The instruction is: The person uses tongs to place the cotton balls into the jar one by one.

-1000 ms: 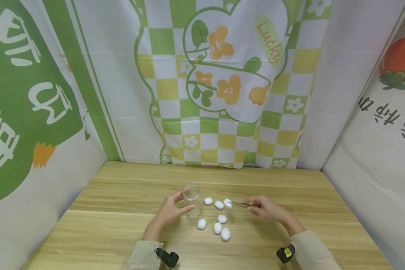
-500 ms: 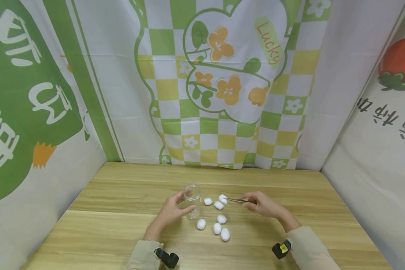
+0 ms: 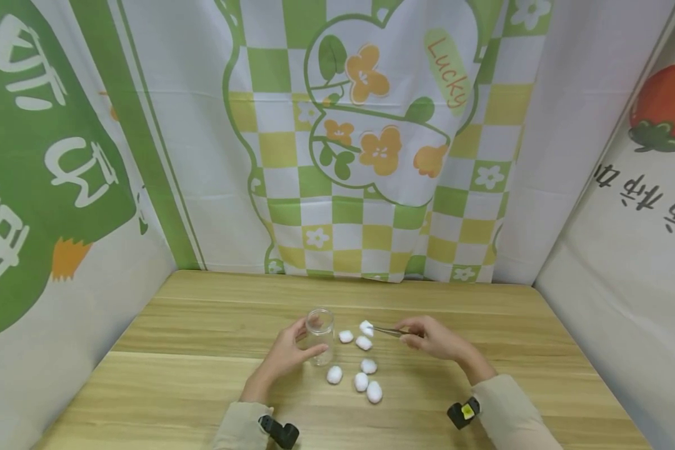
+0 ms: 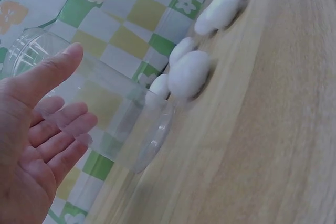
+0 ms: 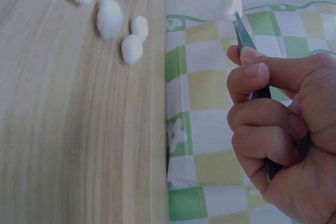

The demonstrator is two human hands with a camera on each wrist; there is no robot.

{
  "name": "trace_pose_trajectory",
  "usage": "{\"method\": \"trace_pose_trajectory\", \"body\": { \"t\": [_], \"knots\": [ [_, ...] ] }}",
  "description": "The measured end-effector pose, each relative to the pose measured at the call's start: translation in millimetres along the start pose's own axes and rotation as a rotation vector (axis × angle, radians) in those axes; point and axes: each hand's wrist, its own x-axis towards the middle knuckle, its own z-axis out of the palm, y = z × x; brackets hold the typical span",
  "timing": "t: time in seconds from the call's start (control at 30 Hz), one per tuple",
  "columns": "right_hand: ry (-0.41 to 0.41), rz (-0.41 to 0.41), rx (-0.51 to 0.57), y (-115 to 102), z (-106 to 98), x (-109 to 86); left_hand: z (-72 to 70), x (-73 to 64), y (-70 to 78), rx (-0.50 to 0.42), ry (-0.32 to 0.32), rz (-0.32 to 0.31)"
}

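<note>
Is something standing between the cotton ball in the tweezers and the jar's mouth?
Nothing visible stands between the held cotton ball and the jar's mouth; the other cotton balls lie lower, on the table.

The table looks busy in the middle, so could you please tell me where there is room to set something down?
The table is bare left of the left hand, right of the right hand, and along its back edge below the checkered cloth. It is crowded just right of the clear jar, where six white balls lie and tweezers hold a seventh.
</note>
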Motion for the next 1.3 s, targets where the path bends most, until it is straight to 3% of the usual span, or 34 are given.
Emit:
{"method": "trace_pose_trajectory", "body": {
  "t": [0.33,1.07,1.3],
  "knots": [
    [0.016,-0.060,0.006,-3.0,0.8,9.0,-1.4,0.2,-0.9,0.005,-0.018,0.042],
    [0.006,-0.066,0.022,-15.6,-0.5,17.9,0.9,1.4,-1.5,-0.029,-0.010,0.000],
    [0.007,-0.066,0.013,-21.1,2.4,24.0,-0.6,-0.2,-2.0,-0.020,-0.001,0.020]
  ]
}}
